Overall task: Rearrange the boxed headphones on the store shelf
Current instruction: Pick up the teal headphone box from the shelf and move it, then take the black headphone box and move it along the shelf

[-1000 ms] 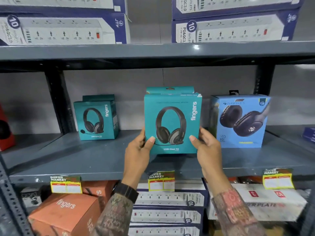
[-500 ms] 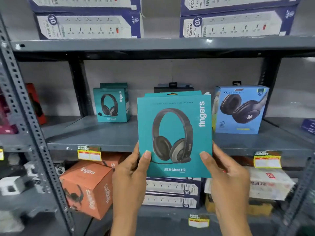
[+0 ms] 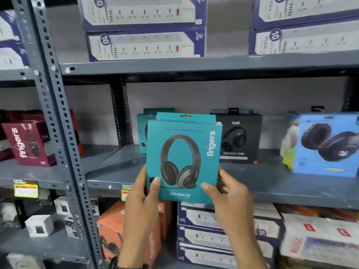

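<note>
Compared with half a second earlier, the teal headphone box [image 3: 183, 160] sits further left in the head view, now covering most of a second teal box [image 3: 141, 133] at the back of the shelf and exposing a black headphone box [image 3: 240, 136] behind its right edge. It is off the shelf, upright and facing the wearer, held in front of the middle shelf board [image 3: 272, 183]. The left hand [image 3: 141, 200] grips its lower left edge, thumb laid on the printed face; the right hand [image 3: 231, 199] grips the lower right corner likewise, fingers wrapped behind and out of sight. The step in hand appears to be carrying the box leftward toward a new position. The next move probably calls for setting it down flat on bare shelf, face outward, without knocking the teal box behind. A blue headphone box [image 3: 326, 144] stands well apart to the right. Grey slotted uprights [image 3: 58, 121] frame the bay; a maroon box [image 3: 27, 142] stands in the neighbouring bay to the left. Power-strip cartons [image 3: 143, 43] are stacked on the shelf above, more lie below beside an orange box [image 3: 116, 232], and yellow price tags [image 3: 26, 189] hang from shelf edges.
</note>
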The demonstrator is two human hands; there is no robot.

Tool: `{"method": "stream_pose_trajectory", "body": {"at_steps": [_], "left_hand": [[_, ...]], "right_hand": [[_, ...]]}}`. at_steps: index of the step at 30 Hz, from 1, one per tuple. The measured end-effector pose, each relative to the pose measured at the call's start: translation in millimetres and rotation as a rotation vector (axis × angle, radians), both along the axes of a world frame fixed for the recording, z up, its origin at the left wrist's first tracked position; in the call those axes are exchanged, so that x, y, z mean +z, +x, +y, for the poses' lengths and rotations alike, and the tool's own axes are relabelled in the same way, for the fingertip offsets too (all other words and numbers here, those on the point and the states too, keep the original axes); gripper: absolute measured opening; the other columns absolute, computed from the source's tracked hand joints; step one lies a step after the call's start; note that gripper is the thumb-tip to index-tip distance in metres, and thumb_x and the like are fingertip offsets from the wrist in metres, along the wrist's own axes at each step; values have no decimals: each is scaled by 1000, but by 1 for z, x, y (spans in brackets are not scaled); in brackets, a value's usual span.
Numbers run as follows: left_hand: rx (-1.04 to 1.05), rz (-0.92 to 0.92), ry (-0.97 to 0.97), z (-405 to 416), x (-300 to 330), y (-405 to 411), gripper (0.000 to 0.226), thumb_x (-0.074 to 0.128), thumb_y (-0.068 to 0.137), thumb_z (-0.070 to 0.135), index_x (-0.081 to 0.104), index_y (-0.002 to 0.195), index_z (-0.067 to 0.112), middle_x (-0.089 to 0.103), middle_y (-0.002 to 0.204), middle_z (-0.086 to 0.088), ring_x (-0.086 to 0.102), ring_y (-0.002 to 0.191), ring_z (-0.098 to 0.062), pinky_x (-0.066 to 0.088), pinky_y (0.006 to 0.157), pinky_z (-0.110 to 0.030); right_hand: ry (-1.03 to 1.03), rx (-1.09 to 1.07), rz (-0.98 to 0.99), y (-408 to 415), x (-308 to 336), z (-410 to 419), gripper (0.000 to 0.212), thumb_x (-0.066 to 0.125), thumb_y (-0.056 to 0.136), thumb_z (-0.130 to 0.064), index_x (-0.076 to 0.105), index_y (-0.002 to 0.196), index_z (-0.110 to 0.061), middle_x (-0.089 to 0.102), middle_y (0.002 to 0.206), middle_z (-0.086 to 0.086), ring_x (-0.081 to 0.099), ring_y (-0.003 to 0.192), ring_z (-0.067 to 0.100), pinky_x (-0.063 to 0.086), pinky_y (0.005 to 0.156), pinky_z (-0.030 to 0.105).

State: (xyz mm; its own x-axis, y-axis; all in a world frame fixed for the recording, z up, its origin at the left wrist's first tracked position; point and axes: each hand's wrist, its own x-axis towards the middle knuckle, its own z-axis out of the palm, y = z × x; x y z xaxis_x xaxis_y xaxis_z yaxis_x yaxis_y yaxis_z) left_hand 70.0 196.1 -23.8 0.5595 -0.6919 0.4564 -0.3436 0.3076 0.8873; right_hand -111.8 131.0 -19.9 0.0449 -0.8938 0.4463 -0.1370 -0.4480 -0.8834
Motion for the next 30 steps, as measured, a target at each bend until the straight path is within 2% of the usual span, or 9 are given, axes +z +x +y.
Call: {"method": "stream_pose_trajectory", "body": {"at_steps": [4, 9, 11, 14, 19, 22, 24, 27, 30], "left_hand": [[37, -152, 179, -45, 1, 79, 55, 64, 106, 24, 45, 156, 36, 73, 133, 14, 70, 122, -13, 57, 101, -38], [90, -273, 390, -104, 9, 157, 51, 69, 103, 16, 42, 146, 10, 73, 132, -13, 68, 121, -41, 46, 79, -39], [90, -286, 423, -124, 11, 182, 44, 69, 103, 14, 43, 138, 5, 71, 135, -18, 68, 124, -43, 44, 78, -39], [67, -289, 437, -142, 12, 201, 48, 67, 105, 15, 42, 144, 4, 68, 144, -20, 65, 130, -44, 51, 88, -44], [64, -243, 409, -145, 5, 209, 59, 69, 103, 17, 40, 155, 13, 68, 148, -14, 66, 133, -40, 54, 100, -45], [99, -209, 362, -138, 5, 206, 72, 72, 102, 21, 35, 163, 18, 65, 153, -10, 63, 140, -35, 52, 105, -44], [204, -146, 282, -126, 6, 196, 77, 72, 101, 24, 32, 167, 23, 61, 158, -9, 60, 144, -33, 50, 115, -50], [349, -41, 2, -110, 8, 156, 51, 70, 102, 15, 55, 149, 27, 71, 139, 1, 69, 126, -24, 56, 110, -47], [187, 29, -150, -115, 14, 93, 34, 71, 100, 8, 72, 115, 38, 79, 108, 16, 74, 106, -9, 58, 96, -30]], "right_hand": [[-21, -69, 109, 85, 1, -56, 51, 80, 83, -28, 68, 132, -37, 80, 107, -21, 77, 97, 9, 65, 85, 41], [30, -109, 183, 163, 1, -116, 49, 83, 78, -16, 69, 124, -25, 81, 115, -8, 75, 105, 17, 59, 86, 28], [45, -105, 220, 187, 4, -131, 45, 80, 81, -10, 67, 122, -22, 80, 113, -5, 74, 102, 19, 57, 77, 22], [52, -123, 261, 205, 7, -143, 41, 79, 83, -9, 64, 120, -20, 79, 115, 0, 76, 103, 23, 61, 75, 28], [53, -125, 267, 211, 4, -147, 43, 79, 87, -8, 62, 126, -17, 76, 125, 1, 74, 112, 21, 47, 57, 0], [33, -65, 248, 202, 7, -144, 53, 82, 85, -13, 60, 133, -21, 74, 131, -3, 72, 115, 17, 61, 87, 26], [22, -46, 204, 184, 11, -141, 61, 81, 87, -15, 56, 142, -23, 69, 136, -7, 69, 118, 15, 58, 96, 32], [-65, -74, 85, 140, 16, -139, 55, 80, 89, -16, 60, 140, -25, 70, 131, -12, 71, 113, 5, 53, 89, 13], [-181, -206, -14, 83, 21, -139, 44, 78, 90, -13, 67, 131, -23, 75, 118, -16, 74, 105, 1, 55, 90, 18]]}}
